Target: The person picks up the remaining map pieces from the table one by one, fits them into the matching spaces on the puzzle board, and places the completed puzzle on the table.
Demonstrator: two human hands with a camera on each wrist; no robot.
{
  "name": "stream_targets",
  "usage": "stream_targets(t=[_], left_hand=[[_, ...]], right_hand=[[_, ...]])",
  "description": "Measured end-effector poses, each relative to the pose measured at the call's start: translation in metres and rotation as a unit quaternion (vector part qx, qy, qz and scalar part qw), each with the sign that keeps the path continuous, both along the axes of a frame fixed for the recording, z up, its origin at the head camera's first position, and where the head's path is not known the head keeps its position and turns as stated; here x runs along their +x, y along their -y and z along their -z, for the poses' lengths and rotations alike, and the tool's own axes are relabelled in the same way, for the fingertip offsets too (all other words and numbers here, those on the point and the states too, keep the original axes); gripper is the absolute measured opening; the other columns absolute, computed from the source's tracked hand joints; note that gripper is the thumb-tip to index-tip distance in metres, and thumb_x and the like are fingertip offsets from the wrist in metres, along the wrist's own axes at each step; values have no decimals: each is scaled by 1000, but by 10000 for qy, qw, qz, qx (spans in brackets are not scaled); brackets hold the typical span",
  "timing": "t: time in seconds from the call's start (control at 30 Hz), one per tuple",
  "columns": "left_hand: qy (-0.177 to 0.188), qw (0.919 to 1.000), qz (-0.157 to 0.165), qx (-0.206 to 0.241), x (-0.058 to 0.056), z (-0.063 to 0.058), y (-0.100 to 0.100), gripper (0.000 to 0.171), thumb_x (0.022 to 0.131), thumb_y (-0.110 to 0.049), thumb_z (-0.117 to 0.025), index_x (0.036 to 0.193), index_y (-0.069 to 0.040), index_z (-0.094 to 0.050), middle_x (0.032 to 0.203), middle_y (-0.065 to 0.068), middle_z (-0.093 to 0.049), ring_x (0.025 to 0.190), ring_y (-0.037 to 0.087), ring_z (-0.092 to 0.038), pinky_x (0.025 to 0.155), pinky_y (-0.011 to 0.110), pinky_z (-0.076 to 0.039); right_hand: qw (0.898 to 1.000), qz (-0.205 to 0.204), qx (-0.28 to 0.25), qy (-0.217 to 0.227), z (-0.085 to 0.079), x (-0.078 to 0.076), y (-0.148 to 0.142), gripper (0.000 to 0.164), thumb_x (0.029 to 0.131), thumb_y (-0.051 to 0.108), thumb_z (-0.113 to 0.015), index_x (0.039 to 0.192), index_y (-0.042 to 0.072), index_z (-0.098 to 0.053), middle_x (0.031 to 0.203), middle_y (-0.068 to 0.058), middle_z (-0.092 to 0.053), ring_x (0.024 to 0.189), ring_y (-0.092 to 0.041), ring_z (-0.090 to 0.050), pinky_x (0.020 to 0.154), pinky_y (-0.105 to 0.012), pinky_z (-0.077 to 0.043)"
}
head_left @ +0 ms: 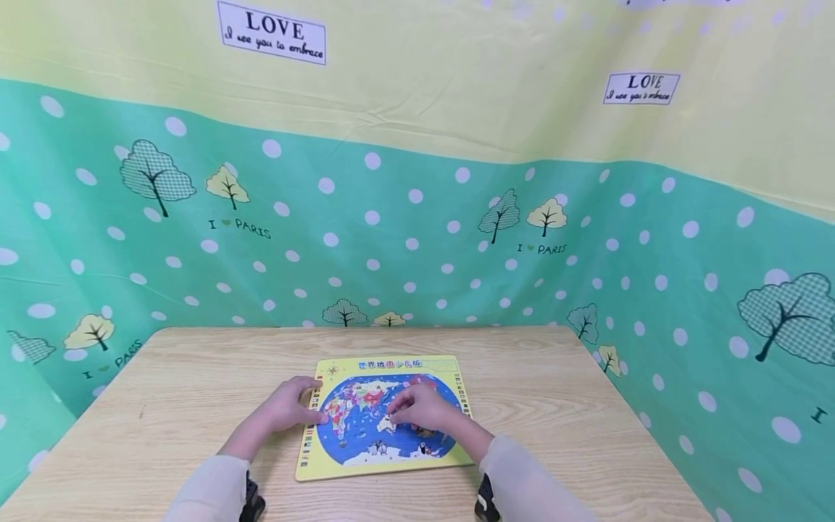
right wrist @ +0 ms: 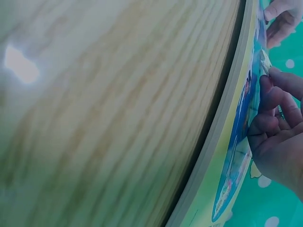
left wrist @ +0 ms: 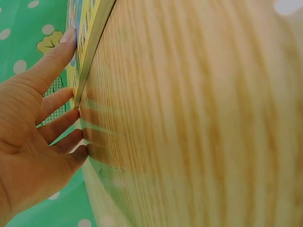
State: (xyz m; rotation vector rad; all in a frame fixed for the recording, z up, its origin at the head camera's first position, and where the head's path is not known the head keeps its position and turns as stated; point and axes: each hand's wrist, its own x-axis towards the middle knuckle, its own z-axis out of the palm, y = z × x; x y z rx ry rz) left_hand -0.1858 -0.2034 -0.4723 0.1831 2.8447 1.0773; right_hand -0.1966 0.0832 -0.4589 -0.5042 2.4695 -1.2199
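Observation:
A yellow-bordered world map puzzle board (head_left: 313, 473) lies flat on the table. My left hand (head_left: 293, 406) is at its left side. In the left wrist view the thumb (left wrist: 59, 56) reaches over the board's edge while the slightly bent fingers rest along the tabletop beside it. Over the middle of the map, my right hand (head_left: 424, 407) pinches a small pale puzzle piece (right wrist: 265, 60) between thumb and forefinger, its other fingers curled. The white Australia shape (head_left: 387, 424) shows just below those fingertips in the head view.
The wood-grain table (head_left: 554, 435) extends around the board on all sides. Behind it and at the right hangs a green and yellow cloth (head_left: 417, 254) with dots and printed trees. Black wrist straps (head_left: 253, 500) sit at both sleeves.

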Motion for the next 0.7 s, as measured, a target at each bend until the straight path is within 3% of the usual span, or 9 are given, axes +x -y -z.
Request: stream_targets(t=[0.7], left_hand=[[54, 10000, -32, 3, 2, -1, -1, 82, 63, -36, -83, 129, 1, -51, 138, 28, -43, 128, 50, -35, 106, 62, -31]], right_hand=[[9992, 80, 344, -212, 6, -1, 5, 4, 81, 22, -72, 83, 19, -71, 69, 6, -61, 54, -10, -50, 47, -23, -43]])
